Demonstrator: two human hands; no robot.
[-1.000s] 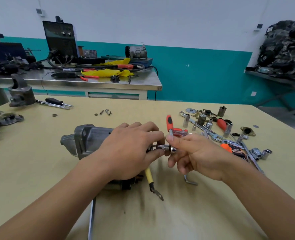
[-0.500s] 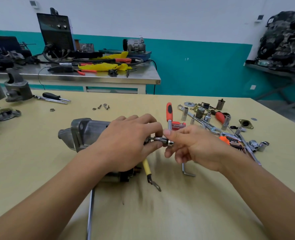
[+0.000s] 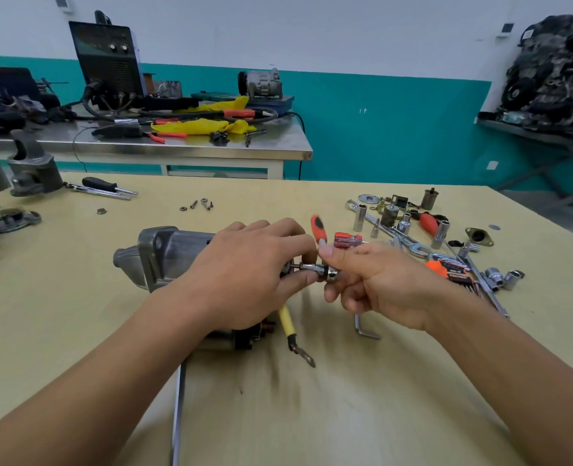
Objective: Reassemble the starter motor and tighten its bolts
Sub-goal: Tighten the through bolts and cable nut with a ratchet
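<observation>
The left hand clamps the starter motor beneath it on the table; the right hand pinches a socket between them. The motor looks heavy and rigid; hold its body.

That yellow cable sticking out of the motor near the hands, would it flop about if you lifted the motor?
Probably only a little. The yellow cable is short and thick, so it likely holds its curve rather than dangling. Its metal end lug lies loose on the table and would probably swing slightly. The starter motor itself looks like solid cast metal, so likely heavy for its size.
</observation>
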